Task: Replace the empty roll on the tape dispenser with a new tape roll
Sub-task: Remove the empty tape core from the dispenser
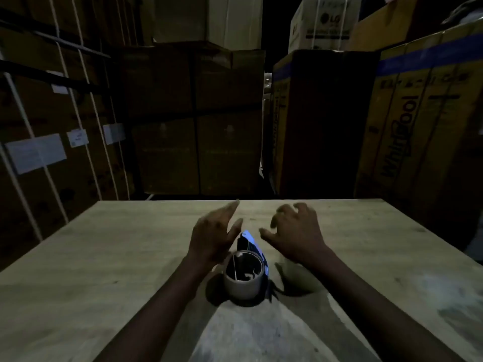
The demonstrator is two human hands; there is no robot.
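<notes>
Head view shows us stacked cardboard boxes (198, 121) behind a wooden surface (104, 257). On it lies the blue tape dispenser (249, 246) with its empty roll (243, 279), long axis pointing away from us. Our left hand (213, 236) and right hand (295, 236) hover spread on either side, holding nothing; the left grip is nearer.

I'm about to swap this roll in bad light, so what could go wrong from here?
Risks as things stand:
1. The tape dispenser sits on the table with neither the left hand nor the right hand holding it; pulling the empty roll could tip it.
2. In this dim light, fingers may catch the dispenser's cutter, which isn't visible.
</notes>
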